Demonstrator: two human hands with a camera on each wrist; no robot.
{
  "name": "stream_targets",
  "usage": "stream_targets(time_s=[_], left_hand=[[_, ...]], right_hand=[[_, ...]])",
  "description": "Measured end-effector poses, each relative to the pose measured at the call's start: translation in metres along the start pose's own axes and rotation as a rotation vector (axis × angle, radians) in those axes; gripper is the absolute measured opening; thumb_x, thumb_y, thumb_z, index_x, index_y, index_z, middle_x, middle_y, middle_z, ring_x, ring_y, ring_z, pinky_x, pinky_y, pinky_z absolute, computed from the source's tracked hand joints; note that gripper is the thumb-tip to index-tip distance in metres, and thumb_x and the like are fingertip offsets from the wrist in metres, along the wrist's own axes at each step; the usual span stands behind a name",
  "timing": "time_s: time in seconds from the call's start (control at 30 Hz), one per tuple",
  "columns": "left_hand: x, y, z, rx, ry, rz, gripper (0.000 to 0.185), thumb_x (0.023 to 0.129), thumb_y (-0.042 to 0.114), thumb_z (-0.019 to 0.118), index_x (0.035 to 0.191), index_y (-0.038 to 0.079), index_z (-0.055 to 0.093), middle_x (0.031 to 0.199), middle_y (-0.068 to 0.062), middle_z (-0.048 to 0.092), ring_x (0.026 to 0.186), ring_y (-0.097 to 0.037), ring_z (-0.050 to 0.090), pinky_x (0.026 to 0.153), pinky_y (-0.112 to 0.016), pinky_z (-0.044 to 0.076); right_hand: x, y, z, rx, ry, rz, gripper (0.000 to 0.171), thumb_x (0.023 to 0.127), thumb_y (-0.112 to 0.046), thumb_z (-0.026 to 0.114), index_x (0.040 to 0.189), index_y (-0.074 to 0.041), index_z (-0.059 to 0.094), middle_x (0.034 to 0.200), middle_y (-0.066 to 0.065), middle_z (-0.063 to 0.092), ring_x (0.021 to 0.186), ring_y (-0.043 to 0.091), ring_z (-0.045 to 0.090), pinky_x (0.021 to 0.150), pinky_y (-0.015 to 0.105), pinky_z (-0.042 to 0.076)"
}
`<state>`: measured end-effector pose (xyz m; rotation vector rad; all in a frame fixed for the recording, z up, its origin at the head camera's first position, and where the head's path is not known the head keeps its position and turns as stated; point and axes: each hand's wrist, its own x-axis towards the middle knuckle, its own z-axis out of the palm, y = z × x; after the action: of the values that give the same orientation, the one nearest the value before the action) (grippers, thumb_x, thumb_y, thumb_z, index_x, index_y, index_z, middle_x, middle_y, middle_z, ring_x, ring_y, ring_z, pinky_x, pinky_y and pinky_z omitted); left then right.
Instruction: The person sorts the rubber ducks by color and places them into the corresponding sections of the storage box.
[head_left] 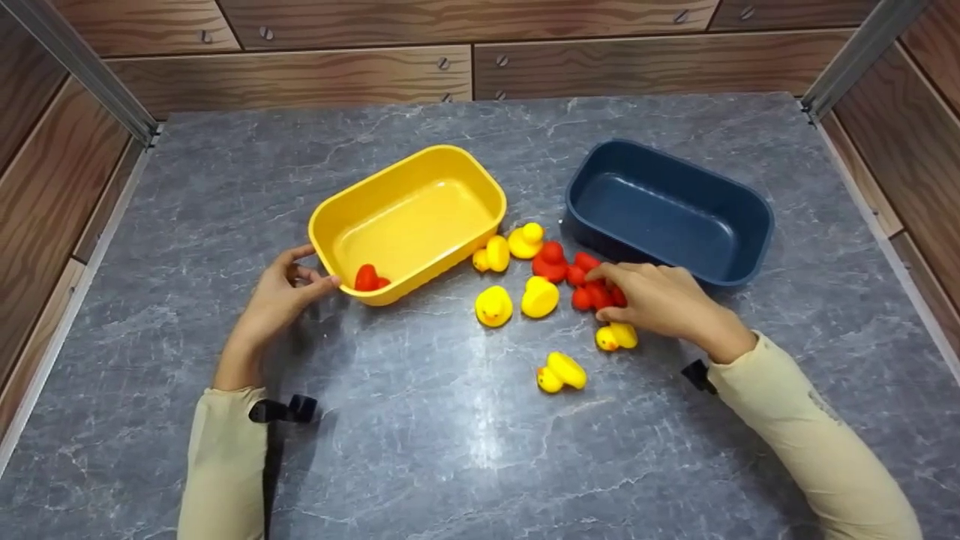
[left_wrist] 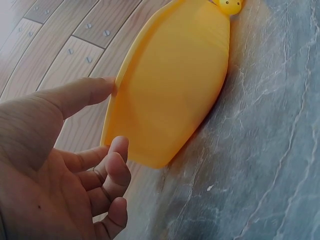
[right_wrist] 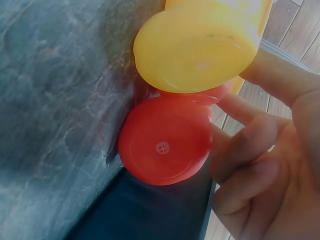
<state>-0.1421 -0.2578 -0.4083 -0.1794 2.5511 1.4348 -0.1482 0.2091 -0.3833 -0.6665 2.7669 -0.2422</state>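
Note:
My left hand point(head_left: 289, 289) touches the near left corner of the yellow bin point(head_left: 412, 281), its thumb and index finger spread along the outside near the rim. Inside that corner lies a red rubber duck point(head_left: 367, 278). Over a cluster of red rubber ducks point(head_left: 583, 298) reaches my right hand point(head_left: 660, 300), index finger and thumb on either side of them. In the right wrist view the fingertips are hidden behind a red duck point(right_wrist: 165, 142) and a yellow duck point(right_wrist: 195, 50); I cannot tell whether they pinch one.
The dark blue bin point(head_left: 675, 259) stands at the back right, just beyond the right hand. Several yellow rubber ducks point(head_left: 493, 306) lie scattered between the bins and nearer the front, one yellow duck point(head_left: 562, 373) foremost. Wood-patterned panels point(head_left: 300, 75) enclose the grey marbled table point(head_left: 420, 450).

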Motion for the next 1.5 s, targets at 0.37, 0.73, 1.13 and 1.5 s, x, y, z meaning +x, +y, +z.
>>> stream_targets(time_s=[0.37,0.73,1.13,1.5], left_hand=[[0.0019,0.0001,0.0009,-0.005,0.002,-0.008,0.072,0.088,0.031,0.070,0.145,0.004,0.035,0.096,-0.004,0.053,0.078,-0.012,0.048,0.065,-0.019,0.043],[0.0004,0.0006,-0.0001,-0.016,-0.003,0.001,0.074,0.087,0.032,0.071,0.146,0.004,0.034,0.093,-0.002,0.053,0.076,-0.010,0.049,0.064,-0.019,0.043],[0.0016,-0.0012,-0.0005,-0.012,-0.002,0.036,0.075,0.088,0.032,0.071,0.146,0.002,0.034,0.092,-0.001,0.054,0.074,-0.006,0.049,0.062,-0.019,0.043],[0.0016,-0.0005,-0.0003,-0.013,0.002,0.024,0.076,0.087,0.033,0.071,0.146,0.003,0.034,0.092,-0.001,0.054,0.075,-0.008,0.049,0.063,-0.019,0.043]], right_hand=[[0.0055,0.0021,0.0000,0.026,-0.026,0.021,0.044,0.085,-0.034,0.073,0.124,-0.019,0.060,0.079,-0.002,0.059,0.066,0.016,0.049,0.053,0.028,0.036],[0.0044,0.0008,0.0017,0.039,-0.019,0.019,0.039,0.085,-0.028,0.072,0.120,-0.016,0.059,0.074,-0.001,0.058,0.060,0.016,0.047,0.048,0.028,0.034],[0.0036,0.0030,0.0040,0.081,-0.003,0.024,0.038,0.084,-0.020,0.068,0.120,-0.015,0.057,0.069,0.000,0.050,0.057,0.016,0.043,0.047,0.028,0.029],[0.0024,0.0007,0.0065,0.226,0.082,0.024,0.035,0.085,-0.016,0.066,0.120,-0.017,0.058,0.098,0.006,0.069,0.075,0.020,0.056,0.063,0.034,0.046]])
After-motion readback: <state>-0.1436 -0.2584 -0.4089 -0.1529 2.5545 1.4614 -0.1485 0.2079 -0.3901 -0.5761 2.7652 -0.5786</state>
